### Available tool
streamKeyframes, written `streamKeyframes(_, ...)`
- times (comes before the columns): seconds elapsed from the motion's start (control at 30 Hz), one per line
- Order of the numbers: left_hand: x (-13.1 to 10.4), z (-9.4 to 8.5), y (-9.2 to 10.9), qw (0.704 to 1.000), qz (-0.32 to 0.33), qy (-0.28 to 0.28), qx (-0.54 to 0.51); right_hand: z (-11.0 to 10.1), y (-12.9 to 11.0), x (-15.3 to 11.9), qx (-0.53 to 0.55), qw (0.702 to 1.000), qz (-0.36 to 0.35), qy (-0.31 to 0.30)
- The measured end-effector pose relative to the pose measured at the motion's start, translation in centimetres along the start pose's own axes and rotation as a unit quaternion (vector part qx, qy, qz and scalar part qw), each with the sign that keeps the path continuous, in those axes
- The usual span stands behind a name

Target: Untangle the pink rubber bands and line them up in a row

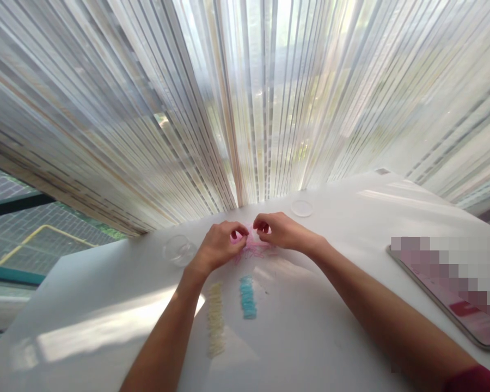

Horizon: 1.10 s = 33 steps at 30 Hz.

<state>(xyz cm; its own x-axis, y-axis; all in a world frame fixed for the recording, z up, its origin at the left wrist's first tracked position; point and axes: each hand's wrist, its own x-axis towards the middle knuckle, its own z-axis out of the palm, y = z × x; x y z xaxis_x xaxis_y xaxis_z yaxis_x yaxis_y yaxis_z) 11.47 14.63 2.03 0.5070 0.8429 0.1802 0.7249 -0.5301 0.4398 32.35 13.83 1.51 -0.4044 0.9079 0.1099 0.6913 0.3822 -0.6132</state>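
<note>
A loose pile of thin pink strands (253, 252), perhaps small elastic bands, lies on the white table under my fingertips. My left hand (224, 243) is closed in a pinch, thumb and forefinger curled together at the pile's left side. Just across from it, my right hand (281, 230) is also pinched, with its fingers bent over the pile's upper right. Whatever sits between the fingertips is too small to make out. Nearer to me, a short blue row (247, 298) of similar small pieces lies beside a longer pale yellow row (215, 321).
A clear round container (179, 250) stands left of my left hand. Behind my right hand lies a clear round lid (301, 208). A phone-like flat device (445, 296), partly blurred out, rests at the right. A striped sheer curtain (245, 109) hangs along the table's far edge.
</note>
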Motion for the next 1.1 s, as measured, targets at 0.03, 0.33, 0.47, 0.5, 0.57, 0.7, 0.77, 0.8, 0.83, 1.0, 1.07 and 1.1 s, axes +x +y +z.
streamKeyframes(0.03,0.00,-0.01,-0.01,1.000,-0.003,0.001,-0.009,-0.05,0.08,-0.01,0.018,1.000,0.003,0.005)
streamKeyframes(0.33,0.14,-0.22,0.21,0.998,-0.028,0.014,-0.049,-0.73,-0.30,0.05,0.078,0.996,0.046,-0.001)
streamKeyframes(0.47,0.15,-0.30,0.34,0.996,-0.030,0.026,-0.076,-0.69,-0.60,0.16,0.112,0.992,0.056,0.004)
streamKeyframes(0.5,0.16,-0.32,0.37,0.996,-0.029,0.028,-0.084,-0.57,-0.61,0.20,0.121,0.991,0.055,0.009)
streamKeyframes(0.57,0.18,-0.34,0.42,0.994,-0.027,0.030,-0.097,-0.31,-0.58,0.26,0.132,0.990,0.052,0.019)
streamKeyframes(0.7,0.23,-0.35,0.37,0.994,-0.026,0.023,-0.106,-0.11,-0.44,0.20,0.144,0.988,0.040,0.031)
streamKeyframes(0.77,0.21,-0.33,0.32,0.994,-0.028,0.014,-0.101,-0.21,-0.37,0.10,0.160,0.986,0.040,0.025)
streamKeyframes(0.8,0.18,-0.30,0.33,0.995,-0.029,0.008,-0.097,-0.28,-0.33,0.05,0.169,0.985,0.039,0.020)
streamKeyframes(0.83,0.15,-0.27,0.36,0.995,-0.030,0.002,-0.093,-0.33,-0.29,0.01,0.176,0.984,0.038,0.016)
streamKeyframes(1.0,0.12,0.11,0.81,0.996,-0.028,-0.012,-0.085,-0.29,-0.10,-0.03,0.200,0.979,0.028,0.008)
streamKeyframes(1.07,0.20,0.26,0.91,0.994,-0.028,0.002,-0.102,-0.29,-0.16,-0.04,0.207,0.978,0.034,0.007)
streamKeyframes(1.1,0.24,0.31,0.90,0.994,-0.028,0.010,-0.109,-0.33,-0.21,-0.05,0.208,0.977,0.037,0.006)
